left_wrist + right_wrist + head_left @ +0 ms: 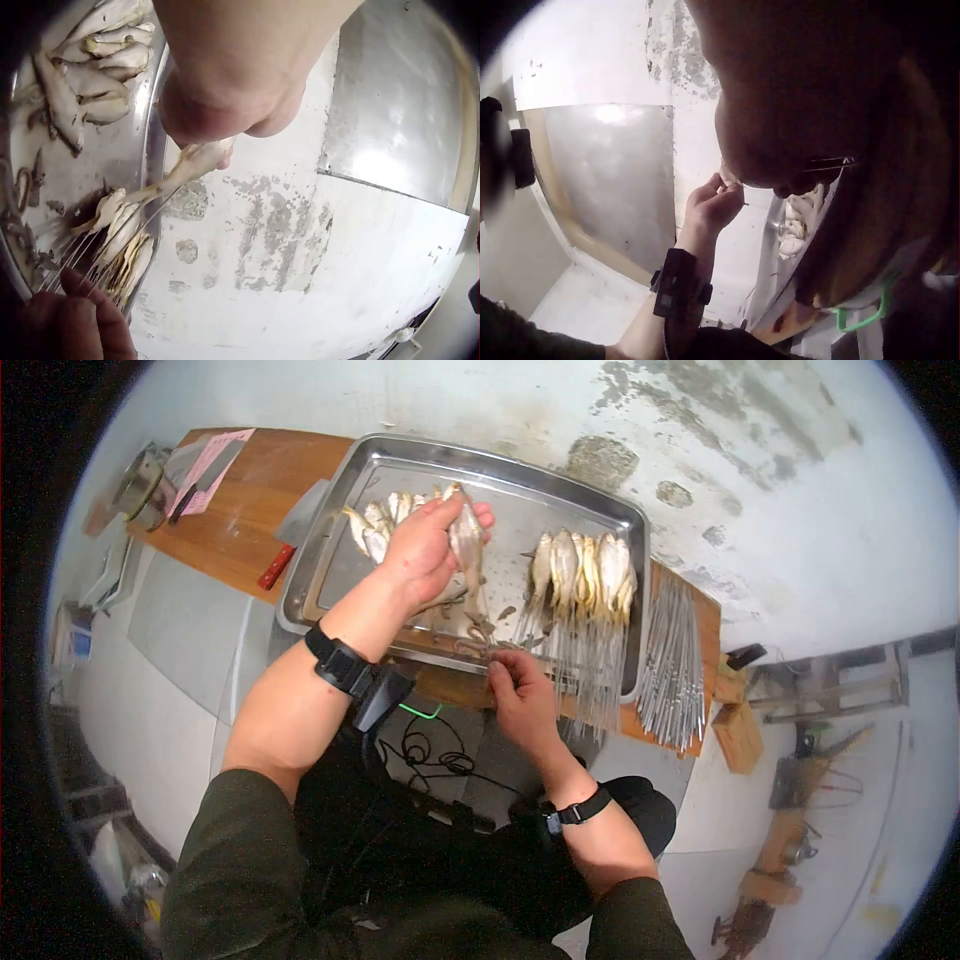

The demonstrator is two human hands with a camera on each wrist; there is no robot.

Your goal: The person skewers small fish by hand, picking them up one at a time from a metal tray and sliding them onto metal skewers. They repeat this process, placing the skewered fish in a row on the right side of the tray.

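Over the middle of a metal tray [460, 458], my left hand [422, 550] grips a small pale fish [466, 542], its tail pointing toward me. My right hand [525, 705], low at the tray's front edge, pinches a thin metal skewer [832, 163] that runs up toward the fish's tail end. The skewer's tip is hidden. Several loose fish [374, 532] lie in the tray's left part, partly behind my left hand. At the right, several fish on skewers [582, 572] lie side by side, their skewers sticking out over the front rim.
A bundle of bare skewers [672, 670] lies right of the tray. Dark scraps [480, 630] are scattered near the front rim. Left of the tray are a red-handled knife [276, 566], pink paper [215, 465] and a metal container [146, 490]. A stained wall [720, 470] stands behind.
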